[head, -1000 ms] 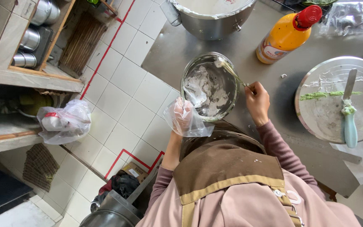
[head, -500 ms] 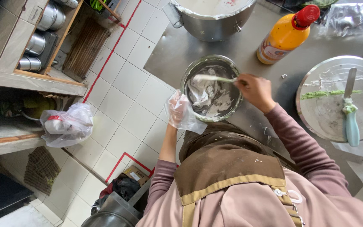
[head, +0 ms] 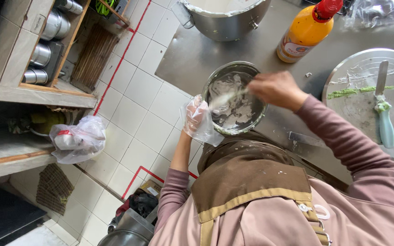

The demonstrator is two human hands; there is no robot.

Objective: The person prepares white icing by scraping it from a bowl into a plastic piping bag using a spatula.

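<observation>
The left hand (head: 196,117), in a clear plastic glove, clasps the round steel bowl (head: 235,98) at the desk's (head: 192,54) near edge. The right hand (head: 277,89) grasps a pale spatula (head: 224,98); scraping along the wall works best.

Commercial food-preparation kitchen. Evidence: stainless steel counter (head: 197,54); large steel stockpot (head: 224,18); orange squeeze sauce bottle with red cap (head: 306,29); round steel tray (head: 361,105); wooden shelf of metal canisters (head: 46,41); white tiled floor (head: 137,100).

Shiny metal bowl (head: 233,98); clear plastic glove (head: 198,119); matt steel counter (head: 192,57).
</observation>
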